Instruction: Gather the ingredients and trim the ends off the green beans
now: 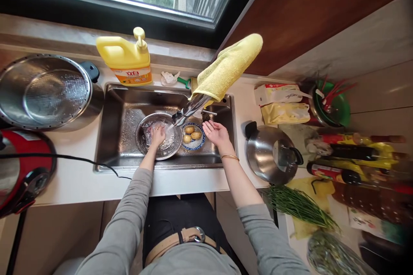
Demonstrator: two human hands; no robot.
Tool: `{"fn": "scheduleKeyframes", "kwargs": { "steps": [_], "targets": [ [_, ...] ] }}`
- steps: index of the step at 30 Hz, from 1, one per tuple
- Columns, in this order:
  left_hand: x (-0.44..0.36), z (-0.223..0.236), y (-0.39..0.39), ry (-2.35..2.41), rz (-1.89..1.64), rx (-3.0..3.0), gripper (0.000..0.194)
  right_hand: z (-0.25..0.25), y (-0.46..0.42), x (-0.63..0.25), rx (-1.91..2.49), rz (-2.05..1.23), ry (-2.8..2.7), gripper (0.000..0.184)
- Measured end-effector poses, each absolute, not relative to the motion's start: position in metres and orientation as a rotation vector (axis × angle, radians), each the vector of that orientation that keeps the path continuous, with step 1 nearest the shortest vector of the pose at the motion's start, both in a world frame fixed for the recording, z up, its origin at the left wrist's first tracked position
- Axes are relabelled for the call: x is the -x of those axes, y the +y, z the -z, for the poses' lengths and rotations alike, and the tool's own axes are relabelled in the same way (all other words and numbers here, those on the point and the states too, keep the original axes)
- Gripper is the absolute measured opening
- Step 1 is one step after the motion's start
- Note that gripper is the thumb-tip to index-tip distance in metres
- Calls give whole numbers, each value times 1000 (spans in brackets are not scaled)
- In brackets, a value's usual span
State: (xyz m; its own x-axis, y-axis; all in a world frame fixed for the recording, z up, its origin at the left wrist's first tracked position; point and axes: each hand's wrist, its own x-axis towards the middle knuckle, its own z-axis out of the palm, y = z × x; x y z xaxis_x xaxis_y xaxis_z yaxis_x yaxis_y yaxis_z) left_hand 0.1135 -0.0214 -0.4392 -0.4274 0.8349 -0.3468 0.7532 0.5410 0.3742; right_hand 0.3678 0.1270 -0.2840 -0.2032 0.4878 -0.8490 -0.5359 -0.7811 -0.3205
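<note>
My left hand (158, 135) reaches down into a round metal bowl (139, 146) in the sink, its fingers curled on a crumpled clear plastic bag (147, 132). What the bag contains is hard to make out. Palm up and fingers stretched, my right hand (218, 133) holds nothing over the sink's right side. Beside it, several potatoes (195, 135) sit on a blue-rimmed plate (192, 148). Above the bowl hangs the metal faucet (182, 114), water running from its end, with a yellow cloth (227, 66) draped over its upper part.
A sink (111, 137) surrounds the bowl and plate. Behind it stands a yellow detergent jug (129, 62). At left are a steamer pot (48, 90) and a red appliance (26, 172) with a black cord. At right are a lidded pot (269, 154), green stalks (298, 206) and several bottles (351, 152).
</note>
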Motion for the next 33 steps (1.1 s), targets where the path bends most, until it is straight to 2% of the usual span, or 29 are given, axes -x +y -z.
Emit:
{"fn": "scheduleKeyframes", "kwargs": {
  "steps": [4, 7, 10, 16, 20, 23, 28, 33],
  "targets": [
    [-121, 433, -32, 2468, -176, -1198, 60, 281, 135, -359, 1357, -2008, 70, 19],
    [-124, 439, -35, 2325, 35, -1028, 75, 274, 140, -354, 1342, -1990, 69, 17],
    [-127, 448, -34, 2181, 158, -1017, 78, 269, 143, -352, 1306, -1988, 52, 18],
    [-130, 446, -21, 2114, 192, -1012, 70, 265, 143, -356, 1282, -1979, 33, 23],
    [-122, 426, -8, 2101, 193, -1027, 70, 262, 143, -353, 1304, -1981, 27, 25],
    [-117, 408, -4, 2153, 128, -1047, 61, 259, 144, -348, 1326, -1992, 22, 27],
    [-123, 388, -21, 2091, -56, -1025, 52, 252, 150, -341, 1306, -2006, 43, 33],
    [-140, 378, -49, 2001, -81, -1016, 46, 244, 160, -338, 1281, -2027, 86, 40]
  ]
}}
